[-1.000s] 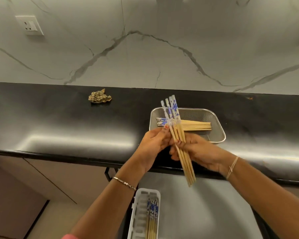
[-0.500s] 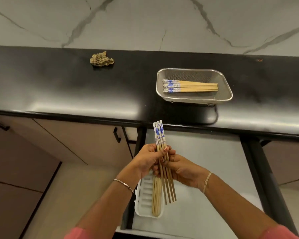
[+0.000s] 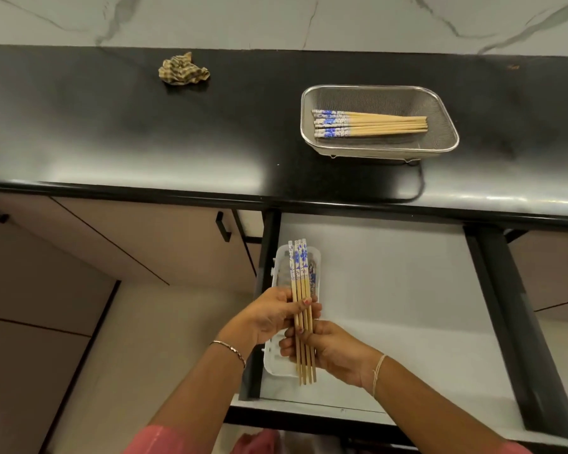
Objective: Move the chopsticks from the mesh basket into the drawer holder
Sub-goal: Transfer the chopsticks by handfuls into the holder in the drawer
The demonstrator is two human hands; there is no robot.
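A bundle of wooden chopsticks (image 3: 299, 273) with blue-and-white patterned tops is held over the white plastic drawer holder (image 3: 277, 362), lengthwise along it. My left hand (image 3: 269, 314) grips the bundle near its middle and my right hand (image 3: 328, 348) grips it lower down. The holder lies at the left side of the open drawer (image 3: 407, 306); a few patterned chopsticks (image 3: 313, 276) lie in it, mostly hidden. On the black counter the mesh basket (image 3: 440, 106) holds several more chopsticks (image 3: 368, 123) lying sideways.
A crumpled checked cloth (image 3: 182, 68) lies on the counter at the back left. The counter's front edge (image 3: 145, 191) overhangs the drawer. Closed cabinet doors with a black handle (image 3: 223, 227) are to the left. The drawer's black rail (image 3: 505, 322) runs down the right side.
Both hands have carried the bundle down from the basket to just above the holder in the drawer, and straightened it along the holder. The view has tilted downward.
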